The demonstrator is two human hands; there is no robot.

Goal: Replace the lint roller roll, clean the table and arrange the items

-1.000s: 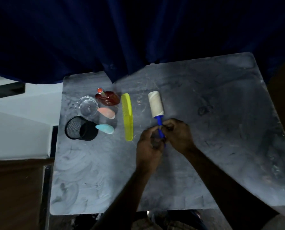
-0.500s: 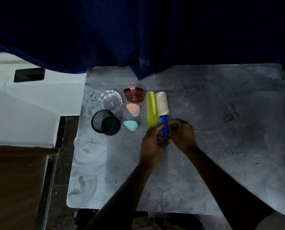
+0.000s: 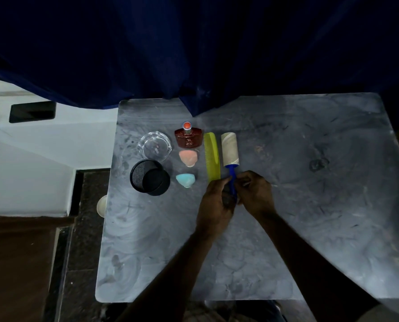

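Note:
The lint roller (image 3: 230, 149) lies on the grey table (image 3: 310, 205), its pale roll pointing away from me and its blue handle towards me. Both hands hold the handle: my left hand (image 3: 217, 201) from the left, my right hand (image 3: 255, 194) from the right. Just left of the roller lies a yellow-green comb (image 3: 212, 156), parallel to it. Further left sit a peach sponge (image 3: 188, 158), a light blue sponge (image 3: 185, 180), a red-brown perfume bottle (image 3: 188, 138), a clear glass ashtray (image 3: 155, 147) and a black mesh cup (image 3: 150, 177).
A dark blue curtain (image 3: 193, 54) hangs over the table's far edge. A white ledge (image 3: 42, 147) and a dark floor strip (image 3: 82, 228) lie beyond the left edge. Small bits of debris (image 3: 259, 148) lie right of the roller.
The roller has shifted left until it lies close beside the comb. Both hands stayed on its handle, and my view has swung so the table sits further right.

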